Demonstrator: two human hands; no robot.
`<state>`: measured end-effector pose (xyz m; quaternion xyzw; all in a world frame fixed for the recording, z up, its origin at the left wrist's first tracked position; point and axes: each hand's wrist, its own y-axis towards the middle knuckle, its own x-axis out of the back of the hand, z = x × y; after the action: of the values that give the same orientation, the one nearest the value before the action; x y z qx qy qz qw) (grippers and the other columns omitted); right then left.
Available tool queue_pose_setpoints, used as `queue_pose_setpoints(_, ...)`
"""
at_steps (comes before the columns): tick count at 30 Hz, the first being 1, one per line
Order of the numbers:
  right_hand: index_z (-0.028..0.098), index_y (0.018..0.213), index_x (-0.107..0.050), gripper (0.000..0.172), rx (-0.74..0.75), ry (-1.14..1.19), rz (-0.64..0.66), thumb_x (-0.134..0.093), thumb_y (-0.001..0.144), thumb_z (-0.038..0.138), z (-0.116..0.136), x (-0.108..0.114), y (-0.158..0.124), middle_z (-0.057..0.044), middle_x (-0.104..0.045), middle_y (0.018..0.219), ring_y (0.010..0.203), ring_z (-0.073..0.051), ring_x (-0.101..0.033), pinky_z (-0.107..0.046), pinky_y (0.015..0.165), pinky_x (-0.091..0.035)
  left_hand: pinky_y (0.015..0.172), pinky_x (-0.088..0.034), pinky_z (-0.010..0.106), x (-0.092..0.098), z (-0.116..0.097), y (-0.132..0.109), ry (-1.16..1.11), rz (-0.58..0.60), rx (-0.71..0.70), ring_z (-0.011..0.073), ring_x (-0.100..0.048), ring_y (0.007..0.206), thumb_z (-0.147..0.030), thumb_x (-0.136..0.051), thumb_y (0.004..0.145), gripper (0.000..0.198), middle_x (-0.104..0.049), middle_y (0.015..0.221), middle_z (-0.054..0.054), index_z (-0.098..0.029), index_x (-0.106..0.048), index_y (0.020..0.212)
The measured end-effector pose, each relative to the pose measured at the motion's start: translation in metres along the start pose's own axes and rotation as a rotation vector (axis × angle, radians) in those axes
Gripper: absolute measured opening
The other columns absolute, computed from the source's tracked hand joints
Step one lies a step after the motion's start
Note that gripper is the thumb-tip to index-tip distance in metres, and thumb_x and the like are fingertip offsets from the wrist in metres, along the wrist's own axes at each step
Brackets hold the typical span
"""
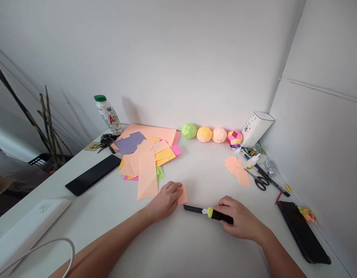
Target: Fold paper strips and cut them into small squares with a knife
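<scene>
My right hand [239, 217] is wrapped round the dark handle of a utility knife [220, 216] with a yellow collar. Its long dark blade points left, with the tip close to the lower edge of a small peach paper piece [183, 195]. That piece lies on the white table [195, 243] under the fingers of my left hand [166, 197], which press it down; part of it is hidden. Left of this hand is a pile of coloured paper sheets and scraps [146, 166]. Several cut peach pieces [238, 172] lie farther off to the right.
Along the wall stand several paper polyhedra [204, 134] and a white holder [256, 129]. Scissors [261, 183], a glue bottle [252, 160] and a black phone [304, 231] are at right. A white bottle [109, 116], black slab [93, 175] and power strip [30, 235] occupy the left.
</scene>
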<state>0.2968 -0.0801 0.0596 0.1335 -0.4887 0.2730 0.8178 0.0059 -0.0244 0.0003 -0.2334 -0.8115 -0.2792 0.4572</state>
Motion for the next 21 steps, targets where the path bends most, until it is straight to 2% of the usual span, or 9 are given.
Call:
queue_pose_setpoints(11,0.024,0.116,-0.064,0.053,-0.007,-0.025,-0.005,-0.051,0.068,0.005,-0.0009,-0.0001,0.0007,-0.006,-0.060,0.094,0.089,-0.019,-0.056,-0.030,0.076,-0.050,0.088,-0.048,0.042,0.0016,-0.0007,0.0001,-0.001,0.003,-0.001,0.0248,-0.050,0.101,-0.009,-0.034,0.087,0.033,-0.056,0.118,0.010,-0.020,-0.060,0.104)
queue_pose_setpoints(17,0.025,0.114,-0.064,0.051,-0.008,-0.037,-0.012,-0.050,0.069,0.005,0.0002,-0.0004,0.0002,-0.005,-0.059,0.093,0.087,-0.019,-0.056,-0.030,0.075,-0.050,0.086,-0.049,0.040,0.0009,-0.0028,-0.0002,0.005,0.005,0.007,0.0239,-0.050,0.100,-0.008,-0.035,0.087,0.029,-0.055,0.117,0.010,-0.020,-0.059,0.096)
queue_pose_setpoints(21,0.026,0.115,-0.063,0.051,-0.009,-0.060,-0.020,-0.050,0.070,0.005,-0.0006,-0.0010,-0.0003,-0.005,-0.059,0.093,0.088,-0.019,-0.056,-0.030,0.076,-0.049,0.083,-0.050,0.043,-0.0039,-0.0076,0.0001,0.072,-0.019,0.006,0.0249,-0.052,0.097,-0.011,-0.035,0.089,0.027,-0.057,0.108,0.011,-0.020,-0.058,0.099)
